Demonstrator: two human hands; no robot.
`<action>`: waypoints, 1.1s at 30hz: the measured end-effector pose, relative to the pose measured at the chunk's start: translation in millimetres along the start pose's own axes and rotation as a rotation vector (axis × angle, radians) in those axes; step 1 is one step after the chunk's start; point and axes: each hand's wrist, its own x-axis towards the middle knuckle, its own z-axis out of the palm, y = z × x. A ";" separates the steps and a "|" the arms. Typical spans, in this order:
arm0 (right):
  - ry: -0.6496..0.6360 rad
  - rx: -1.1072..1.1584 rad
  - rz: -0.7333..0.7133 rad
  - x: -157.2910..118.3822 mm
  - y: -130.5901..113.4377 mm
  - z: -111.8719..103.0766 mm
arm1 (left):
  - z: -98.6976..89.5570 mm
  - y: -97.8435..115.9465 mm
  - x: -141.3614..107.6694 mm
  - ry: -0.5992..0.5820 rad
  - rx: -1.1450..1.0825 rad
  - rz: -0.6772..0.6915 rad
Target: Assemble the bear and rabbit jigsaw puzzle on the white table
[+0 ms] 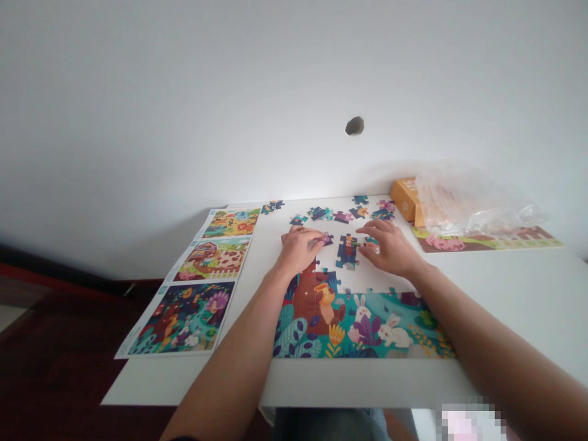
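My left hand [299, 248] is closed, thumb and forefinger at a small purple puzzle piece [326, 238] above the table. My right hand [388, 248] hovers to the right with thumb and fingers apart. Just left of its fingertips lies a joined strip of puzzle pieces [347, 252], dark blue with reddish figures. Another piece [371, 243] shows partly beneath the right palm. Nearer to me is the assembled part of the puzzle [367, 331], with a brown bear and white rabbits; its upper edge is uneven, and my forearms cover its sides.
Several loose pieces [342, 216] are scattered along the back of the white table [505, 306]. At left, a reference sheet [188, 285] with three pictures overhangs the edge. An orange box [405, 199], a clear plastic bag [478, 199] and a farm picture strip [491, 240] sit back right against the wall.
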 end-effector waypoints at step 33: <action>-0.031 0.146 -0.190 -0.9 -16.2 18.8 | -7.4 -73.1 87.1 -0.079 0.323 -0.276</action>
